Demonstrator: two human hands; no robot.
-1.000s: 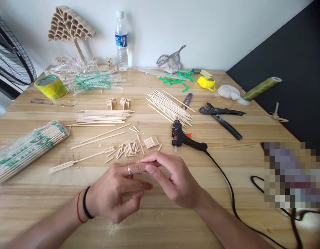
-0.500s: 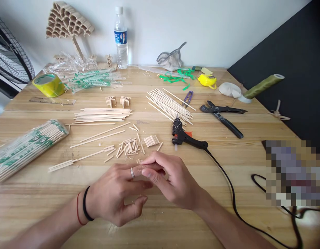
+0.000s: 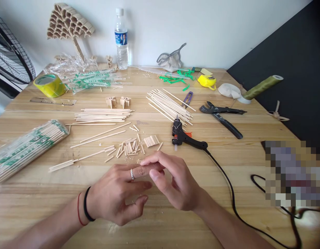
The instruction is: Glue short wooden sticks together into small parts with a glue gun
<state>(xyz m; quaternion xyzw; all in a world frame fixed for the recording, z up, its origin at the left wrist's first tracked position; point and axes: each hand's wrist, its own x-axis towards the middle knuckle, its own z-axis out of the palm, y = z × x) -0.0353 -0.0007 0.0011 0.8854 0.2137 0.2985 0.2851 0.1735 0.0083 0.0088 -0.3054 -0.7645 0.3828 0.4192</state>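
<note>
My left hand [image 3: 123,192] is over the near middle of the wooden table, fingers stretched out and apart, with a ring on one finger. From the right, my right hand [image 3: 175,178] touches it, its fingertips lying over the left forefinger and its thumb held apart. Nothing shows in either hand. Just beyond the fingers is a small wooden piece [image 3: 139,161], partly hidden. Short cut sticks [image 3: 130,148] lie in a loose pile beyond that, beside a flat row of short sticks [image 3: 151,140]. A black glue gun [image 3: 178,133] rests to the right, its nozzle pointing away.
Long wooden sticks [image 3: 102,115] lie in bundles, with a packaged bundle [image 3: 30,148] at left. Pliers [image 3: 222,117], purple snips [image 3: 188,99] and yellow tape [image 3: 49,85] lie around. A bottle [image 3: 121,41] stands at the back. The glue gun's cord [image 3: 228,183] runs down the right side.
My right thumb has lifted off the left forefinger and moved slightly right. My left hand stays almost where it was.
</note>
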